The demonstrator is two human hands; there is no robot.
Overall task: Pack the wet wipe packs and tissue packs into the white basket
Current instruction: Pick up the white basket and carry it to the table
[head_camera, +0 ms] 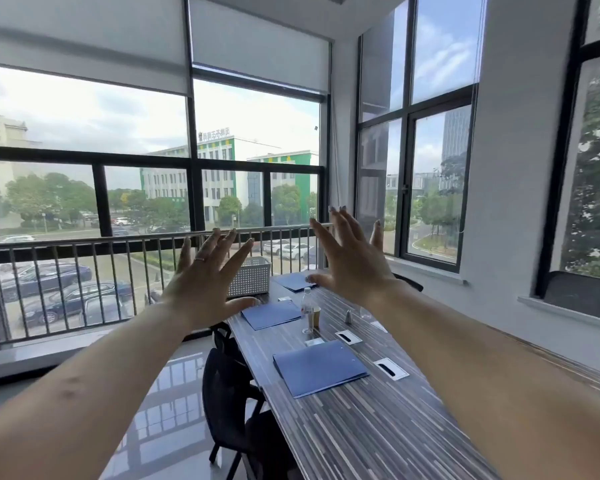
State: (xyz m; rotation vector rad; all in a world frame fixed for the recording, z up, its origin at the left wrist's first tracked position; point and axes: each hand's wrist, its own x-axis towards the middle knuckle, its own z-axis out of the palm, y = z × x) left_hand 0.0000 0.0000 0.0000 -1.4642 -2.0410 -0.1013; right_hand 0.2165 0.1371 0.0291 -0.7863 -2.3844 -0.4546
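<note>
The white basket, perforated on its sides, stands at the far end of the long striped table. Both of my arms are stretched out in the air in front of me. My left hand is raised with fingers spread, holding nothing, and partly covers the basket's left side. My right hand is also raised with fingers apart and holds nothing. I cannot make out any wet wipe packs or tissue packs.
Three blue folders lie along the table, with a plastic bottle, a paper cup and cable ports. Black chairs stand along the table's left side. Windows and a metal railing lie beyond.
</note>
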